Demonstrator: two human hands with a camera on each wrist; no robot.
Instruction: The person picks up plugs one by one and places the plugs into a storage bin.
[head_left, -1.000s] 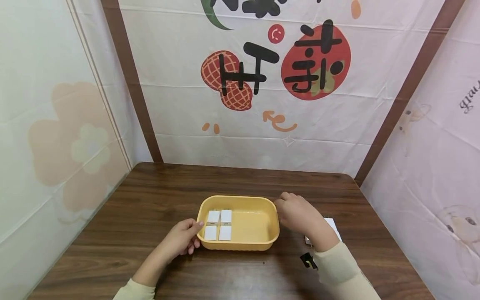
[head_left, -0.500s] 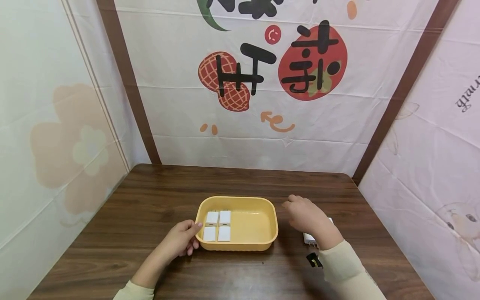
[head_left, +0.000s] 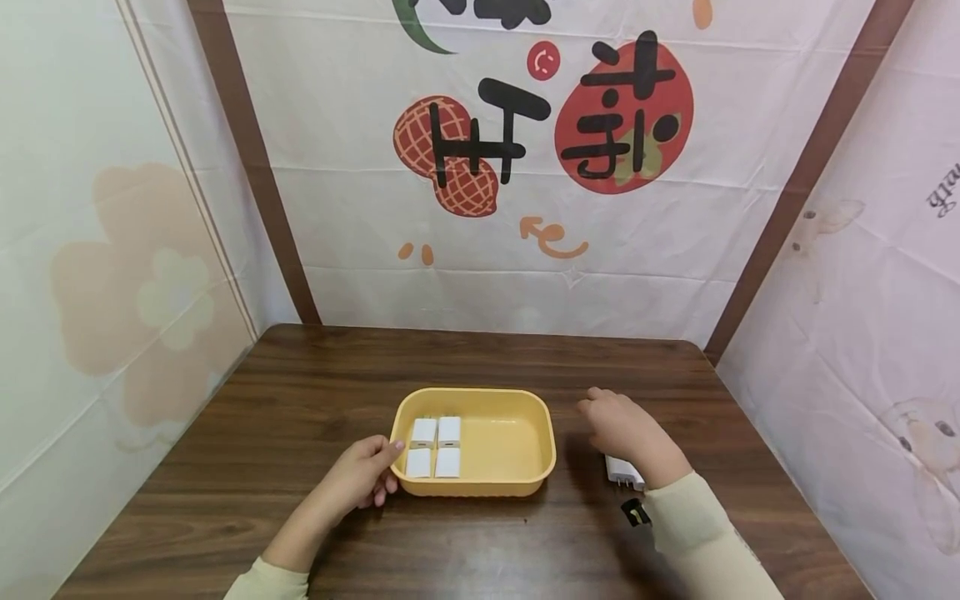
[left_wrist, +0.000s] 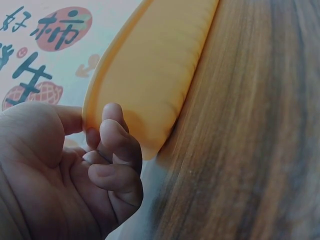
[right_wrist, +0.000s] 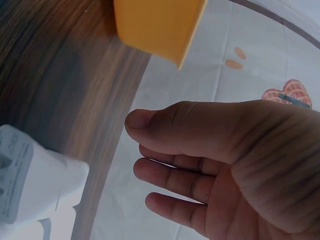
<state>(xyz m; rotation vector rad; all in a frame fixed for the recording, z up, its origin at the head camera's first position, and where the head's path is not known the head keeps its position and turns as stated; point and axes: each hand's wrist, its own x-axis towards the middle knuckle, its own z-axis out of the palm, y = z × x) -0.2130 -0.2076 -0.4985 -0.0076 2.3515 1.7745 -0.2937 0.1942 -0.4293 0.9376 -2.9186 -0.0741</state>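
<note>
Yellow tray (head_left: 480, 488) pinched at its left end by the left hand (head_left: 367, 473); the right hand (head_left: 622, 429) holds nothing, near loose white adapters (head_left: 619, 470).
The tray sits mid-table on the wooden table (head_left: 465, 550), with packed adapters (head_left: 447, 463) lying in two rows of two at its left end. The left thumb and a finger grip the rim, other fingers curled outside the wall; a light, steady pinch there should stop it sliding. The right fingers are loosely extended, thumb near them, though the exact gap cannot be told. Gripping a loose adapter by its broad sides, clear of the prongs, would likely give the surest hold, without the right sleeve (head_left: 690, 512) dragging the black item (head_left: 635, 512) just beside it.
</note>
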